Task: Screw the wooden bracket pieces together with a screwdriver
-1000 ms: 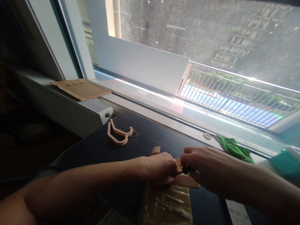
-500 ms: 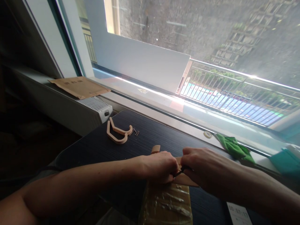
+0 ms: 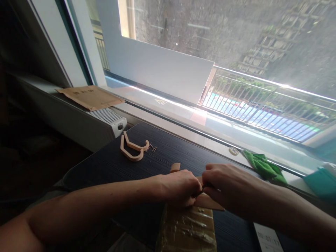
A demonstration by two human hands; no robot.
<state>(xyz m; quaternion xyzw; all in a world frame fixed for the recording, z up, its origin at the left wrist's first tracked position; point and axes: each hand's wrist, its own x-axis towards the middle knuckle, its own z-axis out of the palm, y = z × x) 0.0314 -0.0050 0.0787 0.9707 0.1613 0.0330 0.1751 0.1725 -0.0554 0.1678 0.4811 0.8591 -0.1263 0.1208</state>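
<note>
Most of the tool [image 3: 201, 191] is hidden in the right hand [image 3: 220, 180], closed around it, and the left hand [image 3: 181, 187] is curled shut with its fingertips out of sight, so what it pinches cannot be told. The wood [image 3: 210, 202] lies partly covered beneath both hands, showing at right and between them, above the taped block [image 3: 189, 227], whose near end is cut off.

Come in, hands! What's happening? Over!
Left hand holding wooden piece atop taped block. Right hand closed on dark thin tool. Wooden hooks lie clear of both hands.
</note>
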